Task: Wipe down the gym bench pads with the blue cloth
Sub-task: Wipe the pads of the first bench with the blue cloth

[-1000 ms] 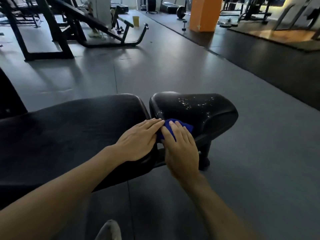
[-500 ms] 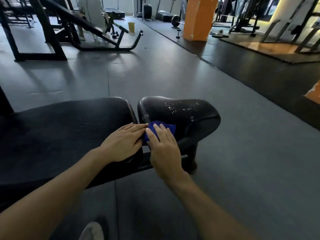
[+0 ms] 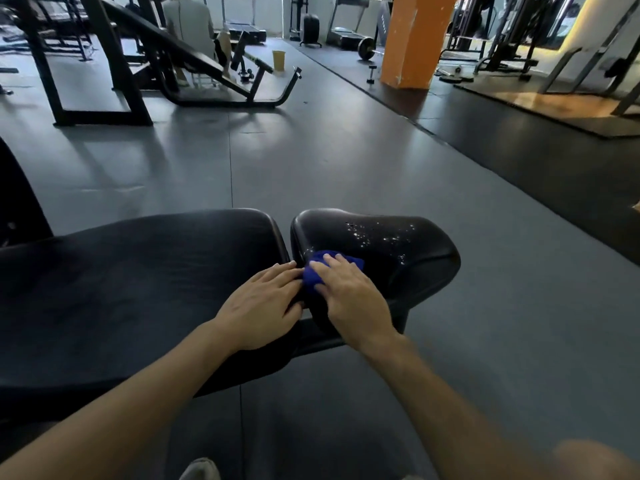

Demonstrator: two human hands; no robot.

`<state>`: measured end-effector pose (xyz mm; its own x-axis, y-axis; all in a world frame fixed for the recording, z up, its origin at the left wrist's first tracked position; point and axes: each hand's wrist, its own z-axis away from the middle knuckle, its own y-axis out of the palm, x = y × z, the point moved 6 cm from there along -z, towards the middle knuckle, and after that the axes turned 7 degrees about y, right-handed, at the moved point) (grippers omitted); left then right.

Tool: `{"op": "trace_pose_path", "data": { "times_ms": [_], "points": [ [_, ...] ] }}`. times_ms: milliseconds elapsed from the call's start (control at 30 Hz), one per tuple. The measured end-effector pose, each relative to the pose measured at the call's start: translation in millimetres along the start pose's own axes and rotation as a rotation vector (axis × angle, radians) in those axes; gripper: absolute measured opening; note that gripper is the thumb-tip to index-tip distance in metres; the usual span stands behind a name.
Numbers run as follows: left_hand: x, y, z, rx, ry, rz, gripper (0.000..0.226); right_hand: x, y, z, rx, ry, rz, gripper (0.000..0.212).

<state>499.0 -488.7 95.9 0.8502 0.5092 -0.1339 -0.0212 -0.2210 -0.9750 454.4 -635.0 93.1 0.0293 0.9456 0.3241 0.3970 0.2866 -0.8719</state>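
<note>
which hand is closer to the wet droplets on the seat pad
Right. The right hand presses the blue cloth on the seat pad, just short of the droplets; the left hand rests on the long pad.

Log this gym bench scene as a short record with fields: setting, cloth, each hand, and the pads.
setting: gym floor, bench in the foreground
cloth: blue cloth on the near left of the seat pad
right hand: fingers straight, pressing the cloth
left hand: flat on the long pad, at the gap
seat pad: droplets on the far half
long pad: no droplets visible
</note>
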Motion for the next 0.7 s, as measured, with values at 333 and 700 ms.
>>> {"op": "trace_pose_path", "data": {
  "times_ms": [333, 700],
  "points": [
    [32, 1, -18, 0.158, -0.135, -0.043, 0.095, 7, 9, -17, -0.028, 0.121, 0.043, 0.045],
    [69, 2, -40, 0.236, -0.022, -0.094, 0.096, 22, 12, 3, 0.051, 0.041, 0.195, 0.059]
  ]
}}
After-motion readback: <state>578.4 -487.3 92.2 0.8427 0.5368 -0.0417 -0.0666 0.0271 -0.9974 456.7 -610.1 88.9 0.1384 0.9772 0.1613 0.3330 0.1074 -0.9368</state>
